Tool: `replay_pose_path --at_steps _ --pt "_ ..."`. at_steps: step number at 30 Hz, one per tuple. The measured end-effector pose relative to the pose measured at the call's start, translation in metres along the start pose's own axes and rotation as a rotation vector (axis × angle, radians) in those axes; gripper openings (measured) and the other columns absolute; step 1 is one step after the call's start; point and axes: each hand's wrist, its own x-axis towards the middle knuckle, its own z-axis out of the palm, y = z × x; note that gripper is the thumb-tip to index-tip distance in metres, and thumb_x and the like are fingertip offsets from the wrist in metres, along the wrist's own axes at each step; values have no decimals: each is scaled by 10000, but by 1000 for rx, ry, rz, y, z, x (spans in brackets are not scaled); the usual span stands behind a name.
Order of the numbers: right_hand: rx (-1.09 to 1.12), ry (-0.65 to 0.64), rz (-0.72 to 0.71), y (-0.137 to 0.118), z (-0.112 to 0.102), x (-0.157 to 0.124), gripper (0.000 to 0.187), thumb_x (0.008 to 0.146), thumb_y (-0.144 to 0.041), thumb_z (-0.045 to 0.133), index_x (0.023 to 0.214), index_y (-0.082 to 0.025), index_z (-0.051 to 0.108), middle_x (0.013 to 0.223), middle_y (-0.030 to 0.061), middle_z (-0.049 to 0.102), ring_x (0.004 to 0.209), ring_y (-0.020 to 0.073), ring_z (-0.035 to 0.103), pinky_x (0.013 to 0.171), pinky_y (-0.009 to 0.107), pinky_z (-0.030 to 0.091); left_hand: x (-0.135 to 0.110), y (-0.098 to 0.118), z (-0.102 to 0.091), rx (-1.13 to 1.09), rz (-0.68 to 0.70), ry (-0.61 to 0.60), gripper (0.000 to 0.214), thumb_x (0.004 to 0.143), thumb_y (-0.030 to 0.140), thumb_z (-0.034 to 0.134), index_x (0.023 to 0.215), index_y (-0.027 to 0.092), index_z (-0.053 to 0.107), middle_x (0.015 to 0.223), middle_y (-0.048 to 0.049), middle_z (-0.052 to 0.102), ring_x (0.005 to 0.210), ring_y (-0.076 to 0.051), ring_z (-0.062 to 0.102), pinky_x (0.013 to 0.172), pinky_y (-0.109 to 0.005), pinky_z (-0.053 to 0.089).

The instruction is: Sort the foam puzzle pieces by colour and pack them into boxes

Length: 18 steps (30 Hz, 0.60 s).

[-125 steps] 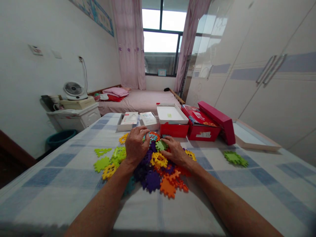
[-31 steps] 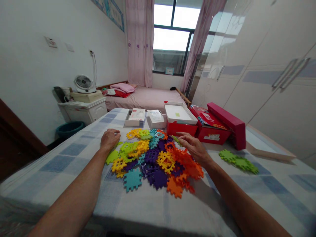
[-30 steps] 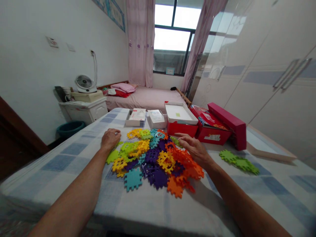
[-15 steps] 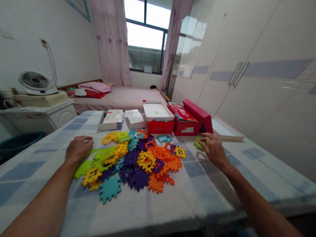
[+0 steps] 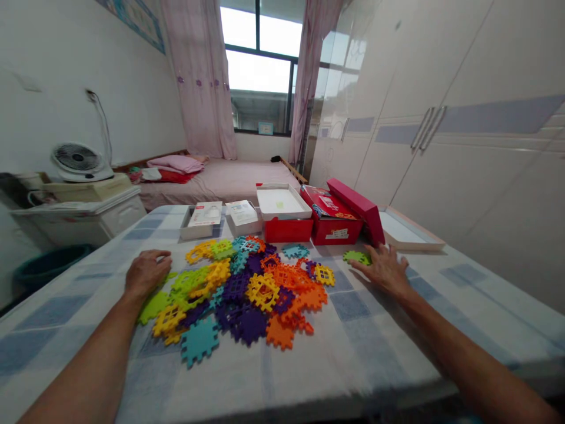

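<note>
My right hand (image 5: 385, 271) lies low over the tablecloth with its fingers spread, holding nothing. Just left of its fingertips a green toothed plastic building piece (image 5: 355, 257) lies flat. On the other side, my left hand (image 5: 148, 273) rests with loosely bent fingers at the left edge of a heap of such pieces, and nothing shows in it. Beside it are a solid green piece (image 5: 152, 306) and a yellow lattice piece (image 5: 168, 318). The heap also has purple pieces (image 5: 248, 323), orange pieces (image 5: 280, 331) and a turquoise piece (image 5: 199, 340) at its front.
Behind the heap stand two small white boxes (image 5: 185, 231) (image 5: 253, 225), a red box (image 5: 289, 231) bearing a white tray (image 5: 282, 197), and another red box (image 5: 338, 231) with a lid leaning on it. A shallow white lid (image 5: 435, 242) lies at the right. A bed and wardrobe stand beyond.
My right hand has let go of the green piece, which now lies flat on the cloth, and its fingers have spread. The left hand stays by the heap; the view has shifted slightly.
</note>
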Motion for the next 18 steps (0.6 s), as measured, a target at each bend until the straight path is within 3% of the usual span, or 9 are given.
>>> replay_pose_path --at_steps 5,8,11,14,18 --pt "-24 10 -177 1 3 8 434 839 -484 402 1131 -267 638 1165 112 607 1166 345 431 945 620 276 -3 0 1 -7 6 46 379 763 246 456 1033 127 694 1163 -140 624 1086 -272 567 970 -354 423" --pt "-17 92 -156 9 7 9 404 837 -438 378 997 -227 683 1083 166 630 1106 376 480 866 618 339 -4 1 3 -17 3 80 360 757 222 461 1005 133 707 1139 -127 641 1069 -260 578 970 -340 428" --pt "99 192 -258 -4 0 11 396 831 -427 372 981 -209 666 1102 185 620 1080 360 522 831 554 418 -5 1 5 -29 -15 109 350 762 217 460 999 152 710 1127 -105 647 1057 -237 583 974 -313 423" --pt "361 112 -434 -53 -24 8 420 826 -435 399 1081 -186 621 1138 151 616 1052 300 572 892 464 452 -6 2 7 -46 -28 125 343 769 213 458 994 157 710 1117 -98 648 1046 -228 585 974 -303 421" --pt "673 -103 -670 -153 -60 1 430 844 -408 437 1193 -189 558 1223 103 577 1111 233 555 979 391 420 -8 4 6 -65 -27 135 331 773 212 461 980 151 711 1104 -103 648 1037 -234 585 966 -313 429"
